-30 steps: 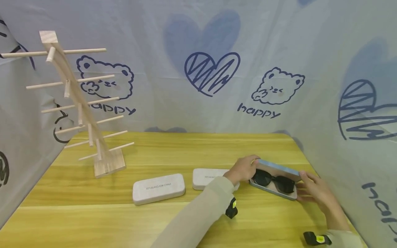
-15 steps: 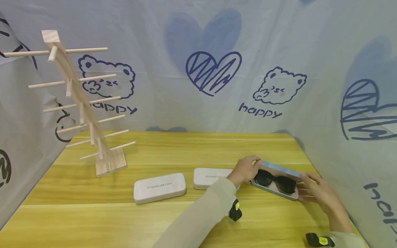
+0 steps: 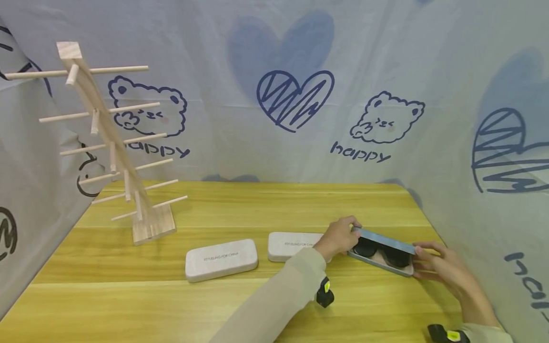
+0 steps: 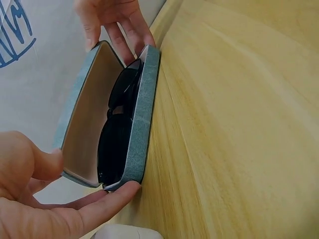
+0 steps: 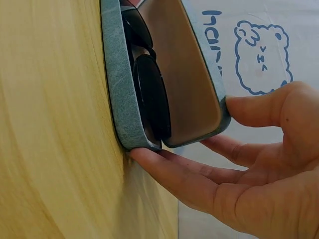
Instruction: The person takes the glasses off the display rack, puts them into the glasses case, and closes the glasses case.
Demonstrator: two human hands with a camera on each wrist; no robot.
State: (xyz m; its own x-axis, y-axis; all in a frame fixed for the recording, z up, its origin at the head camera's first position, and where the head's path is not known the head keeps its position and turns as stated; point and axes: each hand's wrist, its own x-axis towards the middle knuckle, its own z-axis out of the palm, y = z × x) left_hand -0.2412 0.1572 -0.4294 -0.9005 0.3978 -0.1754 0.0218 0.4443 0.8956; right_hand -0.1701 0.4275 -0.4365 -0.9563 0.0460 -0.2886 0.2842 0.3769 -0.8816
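A blue-green glasses case (image 3: 384,240) rests on the table at the right, its lid tilted partway down over the base. Black sunglasses (image 3: 396,257) lie inside, their upper part hidden by the lid in the head view; both dark lenses show in the left wrist view. My left hand (image 3: 339,237) grips the case's left end, thumb on the lid edge and a finger along the base (image 4: 144,119). At the opposite end, my right hand (image 3: 443,267) holds it likewise, with the thumb against the lid and fingers (image 5: 169,172) at the base corner.
Left of my left hand lies a white lettered case (image 3: 293,245), partly covered by that hand. Another white case (image 3: 221,260) sits farther left. A wooden peg stand (image 3: 116,147) rises at the back left of the table (image 3: 236,209). Printed cloth (image 3: 296,157) surrounds the table.
The case lid has come down farther over the sunglasses, both hands keeping their hold at the ends. The white cases and the peg stand have stayed put.
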